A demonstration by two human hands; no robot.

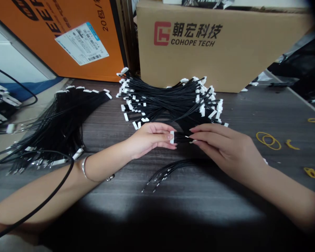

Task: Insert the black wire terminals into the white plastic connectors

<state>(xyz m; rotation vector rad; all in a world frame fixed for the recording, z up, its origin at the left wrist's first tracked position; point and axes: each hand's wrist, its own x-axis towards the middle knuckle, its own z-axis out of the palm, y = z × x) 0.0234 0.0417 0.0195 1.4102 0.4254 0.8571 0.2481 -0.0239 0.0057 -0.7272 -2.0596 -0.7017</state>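
One white connector [172, 137] — gripped in left fingers [162, 131]

A dark wood-grain table [252, 112] is spread with black wires. A large heap of wires [168, 101], tipped with white connectors, is laid at the centre, just in front of a cardboard box [215, 45] that is stood at the back. A second heap [63, 119] is placed to the left, with metal-tipped ends fanned toward the near side. A few loose wires [168, 171] are left nearer the front, and yellow rubber bands [268, 140] are scattered at the right.
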